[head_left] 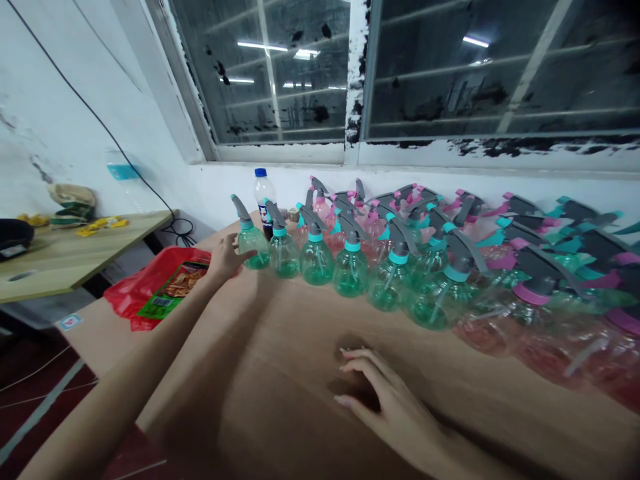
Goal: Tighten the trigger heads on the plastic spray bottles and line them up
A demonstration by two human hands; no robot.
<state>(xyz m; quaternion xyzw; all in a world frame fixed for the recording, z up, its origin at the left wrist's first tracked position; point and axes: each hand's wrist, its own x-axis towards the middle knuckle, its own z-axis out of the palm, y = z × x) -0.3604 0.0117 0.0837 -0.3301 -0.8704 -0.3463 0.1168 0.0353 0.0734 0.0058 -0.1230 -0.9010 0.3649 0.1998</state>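
At the left end of the front row stands a green spray bottle (254,241) with a grey trigger head and a teal collar. My left hand (226,259) is closed around its left side, thumb across the front. Over the bare tabletop, my right hand (387,400) is open, fingers loosely curved and nothing in them. To the right of the held bottle, another green spray bottle (285,253) stands close by. The row continues with several more green ones and, nearer me on the right, a pink spray bottle (505,320) with a pink collar.
More spray bottles crowd behind, up to the wall under the window (280,80). A blue-capped drink bottle (262,190) stands behind the row. A red plastic bag (127,287) with a green food packet (167,297) lies left. Beyond is another table (95,257) with yellow items.
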